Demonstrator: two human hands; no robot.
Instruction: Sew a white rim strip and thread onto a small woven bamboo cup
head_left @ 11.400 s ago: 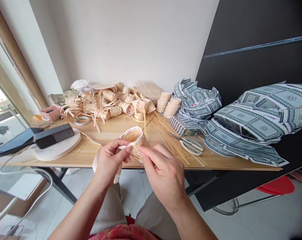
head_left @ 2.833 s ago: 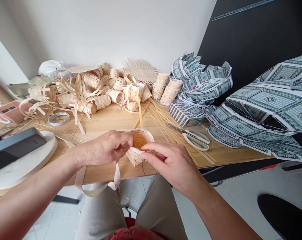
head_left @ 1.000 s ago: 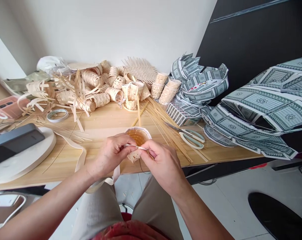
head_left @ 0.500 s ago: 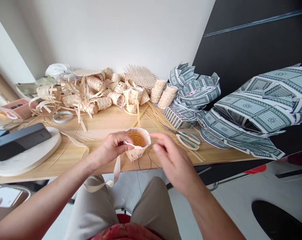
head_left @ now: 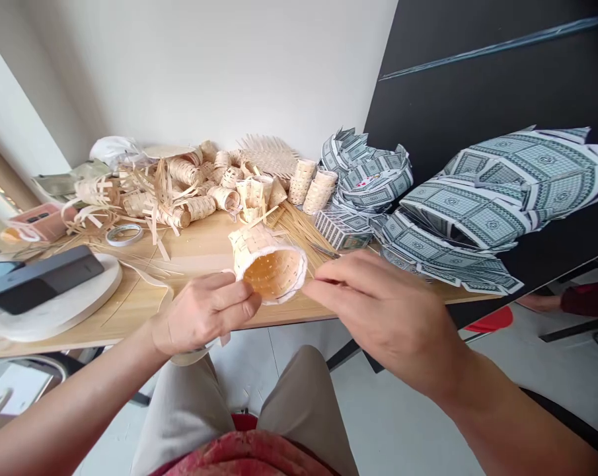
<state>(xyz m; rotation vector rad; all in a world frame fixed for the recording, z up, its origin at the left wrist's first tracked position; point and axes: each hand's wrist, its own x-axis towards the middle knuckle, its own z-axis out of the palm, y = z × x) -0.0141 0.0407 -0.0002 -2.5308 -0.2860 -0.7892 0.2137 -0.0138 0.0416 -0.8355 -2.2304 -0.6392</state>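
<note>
My left hand (head_left: pixel 214 307) is closed on a small woven wood-strip basket (head_left: pixel 252 246) from its left side. The basket is tipped over, its mouth facing me, and a white band runs round the rim (head_left: pixel 299 281). A pale strip (head_left: pixel 192 357) hangs below my left hand. Close to the right of the rim, my right hand (head_left: pixel 378 311) has its thumb and forefinger pinched together. What lies in that pinch is too small or hidden to make out. Scissors (head_left: pixel 323 251) lie behind the right hand, mostly covered by it.
Several woven cylinders (head_left: pixel 199 206) and loose strips are heaped along the wall. Folded playing-card structures (head_left: pixel 477 205) fill the right side. On the left are a dark device (head_left: pixel 45 277) on a round white board (head_left: pixel 108 284), a tape roll (head_left: pixel 124 235) and a pink box (head_left: pixel 41 221).
The basket has been raised and tipped so its mouth faces me. My right hand has moved right and nearer, fingers now pinched. The dark thread that hung below the basket no longer shows.
</note>
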